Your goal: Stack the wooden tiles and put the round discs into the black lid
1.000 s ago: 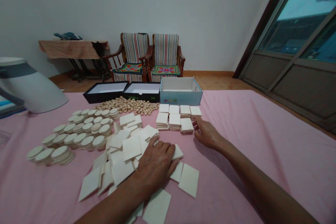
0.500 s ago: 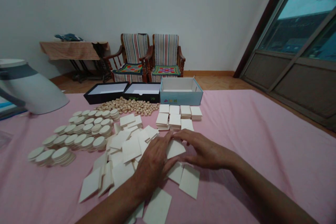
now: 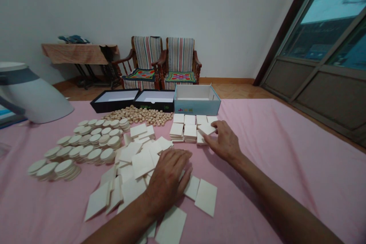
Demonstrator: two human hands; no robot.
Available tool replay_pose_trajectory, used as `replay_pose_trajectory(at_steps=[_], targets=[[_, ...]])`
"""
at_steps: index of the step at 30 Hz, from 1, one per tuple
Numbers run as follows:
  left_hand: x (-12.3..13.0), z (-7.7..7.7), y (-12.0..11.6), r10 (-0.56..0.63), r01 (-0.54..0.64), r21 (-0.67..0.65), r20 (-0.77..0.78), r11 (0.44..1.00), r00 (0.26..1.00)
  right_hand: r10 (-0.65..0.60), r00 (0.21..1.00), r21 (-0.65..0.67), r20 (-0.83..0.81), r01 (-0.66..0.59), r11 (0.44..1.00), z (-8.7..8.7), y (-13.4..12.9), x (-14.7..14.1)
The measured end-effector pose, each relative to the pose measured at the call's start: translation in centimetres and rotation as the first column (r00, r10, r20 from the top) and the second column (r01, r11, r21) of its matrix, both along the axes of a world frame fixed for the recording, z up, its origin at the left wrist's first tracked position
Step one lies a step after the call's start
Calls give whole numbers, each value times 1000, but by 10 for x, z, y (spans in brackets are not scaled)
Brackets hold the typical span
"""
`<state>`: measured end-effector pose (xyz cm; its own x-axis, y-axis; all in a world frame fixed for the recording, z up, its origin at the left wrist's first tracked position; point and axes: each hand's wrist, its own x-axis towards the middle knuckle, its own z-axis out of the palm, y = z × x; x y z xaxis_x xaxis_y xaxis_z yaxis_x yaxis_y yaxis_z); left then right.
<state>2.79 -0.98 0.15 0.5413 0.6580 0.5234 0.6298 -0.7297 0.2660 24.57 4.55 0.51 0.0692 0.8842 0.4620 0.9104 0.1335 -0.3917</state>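
My right hand [image 3: 227,143] pinches a pale square wooden tile [image 3: 207,129] between thumb and fingers. It holds that tile slightly tilted at the front right of the neat stacks of square tiles [image 3: 190,131], above a low stack there. My left hand [image 3: 170,173] rests at the right side of a loose pile of square tiles [image 3: 142,164], palm down. Its fingers are extended and loosely bent, and nothing shows in them; what lies under the palm is hidden. Two separate tiles [image 3: 206,197] lie just right of that hand, and another tile [image 3: 171,225] is nearer to me.
Stacks of round wooden discs [image 3: 94,155] stand in rows at left, with a heap of small wooden beads [image 3: 140,116] behind. Two black box trays [image 3: 154,105] and a light-blue box [image 3: 197,107] line the back. A grey-white jug [image 3: 42,97] stands far left on the pink cloth [image 3: 271,152].
My right hand has moved forward and right, carrying a tile from beside my left hand to the stacks. My left hand has stayed by the pile and let go of that tile.
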Motion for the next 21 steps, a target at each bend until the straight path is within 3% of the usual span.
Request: replay_pose_trajectory(at_steps=[4,11,13,15,17,19,21], targets=[[1,1,0,-10,10,-11,5,1000,1000,6,998,-30,57,-5,1000,-2,-4,-9],[1,1,2,-16,16,-15,5,1000,1000,159,982,-55,-104,-165,985,15,-9,7],[1,0,2,-27,27,-4,-4,1000,1000,282,951,-207,-125,-302,930,19,-12,11],[1,-1,2,-36,36,6,-19,999,999,413,897,-380,-157,-441,813,20,-15,12],[2,-2,2,-41,41,8,-36,999,999,506,844,-458,-179,-527,716,17,-19,10],[2,-3,2,-41,41,5,-47,999,998,553,818,-445,-159,-560,699,13,-20,6],[2,-3,2,-44,45,3,-52,999,998,551,826,-422,-119,-545,725,9,-20,2]])
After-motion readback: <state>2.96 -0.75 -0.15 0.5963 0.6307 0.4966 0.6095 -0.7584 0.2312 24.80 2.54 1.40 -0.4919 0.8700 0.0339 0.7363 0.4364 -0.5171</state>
